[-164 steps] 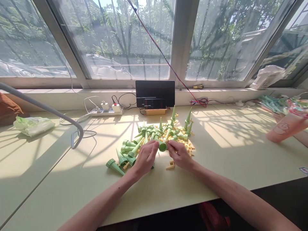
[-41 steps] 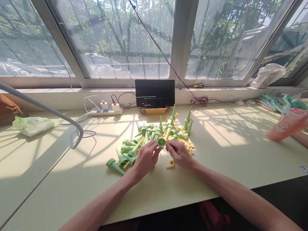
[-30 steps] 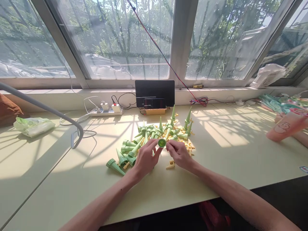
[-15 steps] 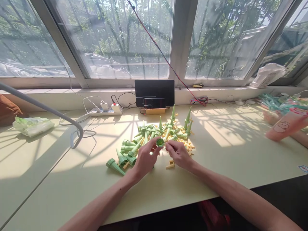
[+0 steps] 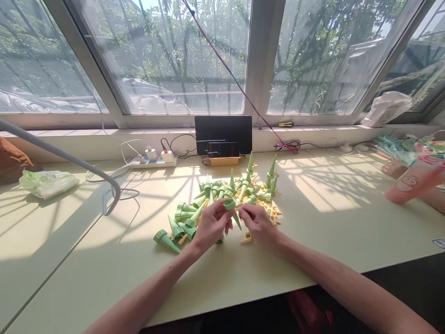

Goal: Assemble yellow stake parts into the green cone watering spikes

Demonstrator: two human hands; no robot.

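Observation:
My left hand (image 5: 212, 225) grips a green watering spike (image 5: 229, 204) by its ribbed collar, with the open end tilted up and the pointed tip slanting down to the right. My right hand (image 5: 257, 221) is closed in a pinch right beside the collar, on what looks like a small yellow valve, mostly hidden by the fingers. Behind and left of my hands lies a heap of green watering spikes (image 5: 186, 215), some standing upright. Loose yellow valves (image 5: 274, 214) are scattered at the right of the heap. One yellow valve (image 5: 246, 238) lies on its own below my right hand.
A tablet (image 5: 223, 132) and a phone (image 5: 223, 149) stand behind the heap. At left are a power strip (image 5: 156, 160), a grey metal bar (image 5: 66, 150) and a plastic packet (image 5: 48, 182). A pink bag (image 5: 410, 182) and another person's arm are at right.
The spike in my left hand has tipped: its open end faced me before, and now it points upward with the tip showing below. My right hand stays close beside it.

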